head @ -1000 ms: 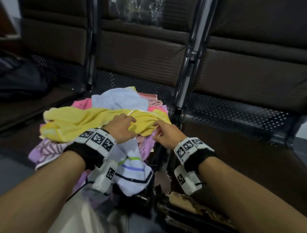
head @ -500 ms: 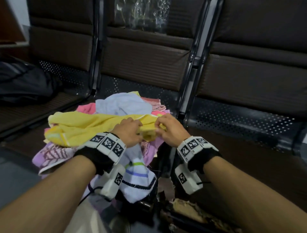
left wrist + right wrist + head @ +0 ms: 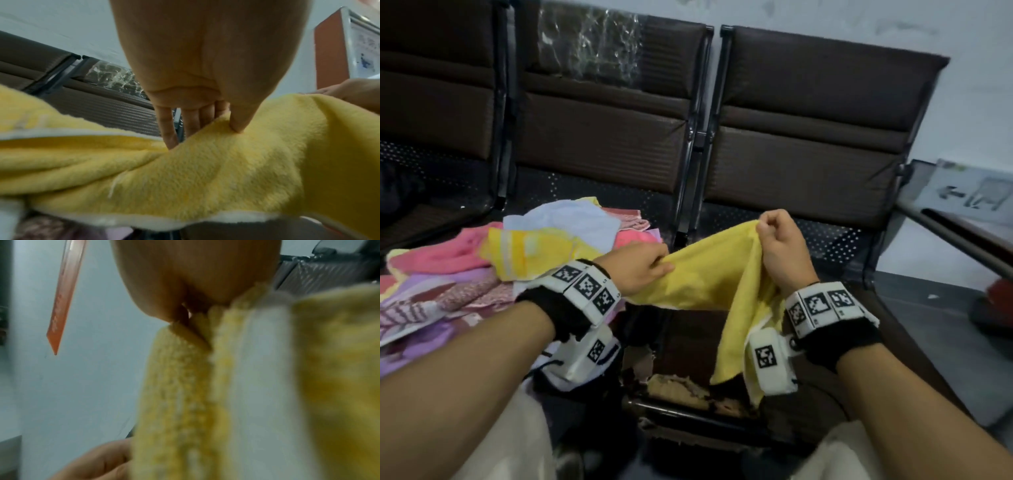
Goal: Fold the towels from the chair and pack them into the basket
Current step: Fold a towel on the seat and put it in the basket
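From the head view we hold a yellow towel [image 3: 709, 274] stretched between our hands above the chair [image 3: 808, 144]: our left hand [image 3: 640, 270] pinches one edge, our right hand [image 3: 779, 246] pinches a raised corner, and the rest hangs down. The remaining towels [image 3: 465, 274] lie heaped on the seat to our left. Only the left wrist view shows the thumb [image 3: 240, 120] pressing the cloth against the fingers [image 3: 168, 129]; only the right wrist view shows the towel's white band [image 3: 265, 386].
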A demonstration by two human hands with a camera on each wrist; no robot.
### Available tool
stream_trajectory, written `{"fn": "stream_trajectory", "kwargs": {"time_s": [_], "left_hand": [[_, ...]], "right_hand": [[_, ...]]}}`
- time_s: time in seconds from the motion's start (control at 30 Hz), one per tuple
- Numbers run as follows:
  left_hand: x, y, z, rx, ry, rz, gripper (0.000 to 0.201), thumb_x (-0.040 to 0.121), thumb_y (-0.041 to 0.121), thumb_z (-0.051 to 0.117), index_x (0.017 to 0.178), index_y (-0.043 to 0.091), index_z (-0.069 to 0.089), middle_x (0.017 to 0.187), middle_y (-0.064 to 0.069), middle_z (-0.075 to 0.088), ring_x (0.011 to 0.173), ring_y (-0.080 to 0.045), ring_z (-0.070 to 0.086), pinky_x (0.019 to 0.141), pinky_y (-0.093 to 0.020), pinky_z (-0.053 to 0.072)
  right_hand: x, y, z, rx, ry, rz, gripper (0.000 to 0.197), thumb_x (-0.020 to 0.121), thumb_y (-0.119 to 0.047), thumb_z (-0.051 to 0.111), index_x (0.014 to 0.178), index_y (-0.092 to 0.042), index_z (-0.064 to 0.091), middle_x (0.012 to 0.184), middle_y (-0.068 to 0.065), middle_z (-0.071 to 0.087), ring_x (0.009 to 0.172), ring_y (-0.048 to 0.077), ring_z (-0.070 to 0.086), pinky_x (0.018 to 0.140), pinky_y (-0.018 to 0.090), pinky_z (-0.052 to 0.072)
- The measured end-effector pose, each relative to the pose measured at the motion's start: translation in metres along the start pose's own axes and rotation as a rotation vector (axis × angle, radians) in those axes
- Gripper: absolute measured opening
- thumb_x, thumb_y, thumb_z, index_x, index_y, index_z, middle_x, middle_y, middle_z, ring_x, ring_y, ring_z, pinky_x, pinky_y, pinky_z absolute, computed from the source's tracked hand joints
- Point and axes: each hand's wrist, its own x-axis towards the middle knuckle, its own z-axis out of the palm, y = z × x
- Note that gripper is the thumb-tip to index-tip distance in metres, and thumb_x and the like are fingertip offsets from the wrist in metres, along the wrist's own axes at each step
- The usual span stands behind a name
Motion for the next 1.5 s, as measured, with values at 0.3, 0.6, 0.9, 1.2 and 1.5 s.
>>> {"fn": "stream_trajectory", "kwargs": {"time_s": [0.3,0.6,0.9,1.2,1.5], "left_hand": [[-0.009,0.053,0.028,0.14,-0.21,0.12,0.019,0.091,0.031,0.057,0.089,0.013,0.063,0.078,0.003,0.059,0.074,-0.014,0.05,0.063,-0.02,0.029],[0.011,0.032,0.041,0.156,-0.3,0.088,0.022,0.092,0.023,0.054,0.109,0.017,0.065,0.112,-0.002,0.063,0.1,-0.014,0.058,0.082,-0.019,0.041],[0.033,0.0,0.051,0.239,-0.413,-0.03,0.049,0.095,0.028,0.046,0.142,0.017,0.036,0.139,-0.003,0.05,0.125,-0.02,0.048,0.103,-0.026,0.038],[0.036,0.011,0.055,0.27,-0.368,0.019,0.055,0.095,0.032,0.047,0.145,0.017,0.03,0.145,-0.006,0.037,0.131,-0.023,0.04,0.104,-0.032,0.036],[0.03,0.027,0.02,0.155,-0.145,0.063,0.028,0.09,0.038,0.054,0.109,0.017,0.057,0.111,-0.007,0.062,0.105,-0.025,0.057,0.085,-0.035,0.045]], "right_hand": [[-0.031,0.017,-0.046,-0.669,-0.695,-0.004,0.008,0.095,-0.027,0.052,0.096,-0.022,0.057,0.092,-0.003,0.059,0.09,0.017,0.058,0.07,0.025,0.037],[-0.028,0.036,-0.019,-0.728,-0.906,0.173,0.039,0.097,-0.046,0.044,0.1,-0.016,0.07,0.085,-0.008,0.063,0.077,0.008,0.056,0.065,0.023,0.042],[-0.017,0.07,-0.001,-1.028,-0.942,0.272,0.023,0.084,-0.032,0.06,0.104,-0.024,0.067,0.109,0.003,0.066,0.095,0.023,0.062,0.08,0.035,0.053],[-0.014,0.051,-0.001,-0.961,-0.795,0.2,0.012,0.079,-0.02,0.067,0.089,-0.023,0.061,0.091,0.0,0.061,0.086,0.021,0.06,0.067,0.031,0.049],[-0.021,-0.005,-0.031,-0.657,-0.251,-0.106,0.022,0.074,-0.014,0.062,0.058,-0.019,0.047,0.057,-0.006,0.051,0.058,0.007,0.049,0.053,0.021,0.039]]}}
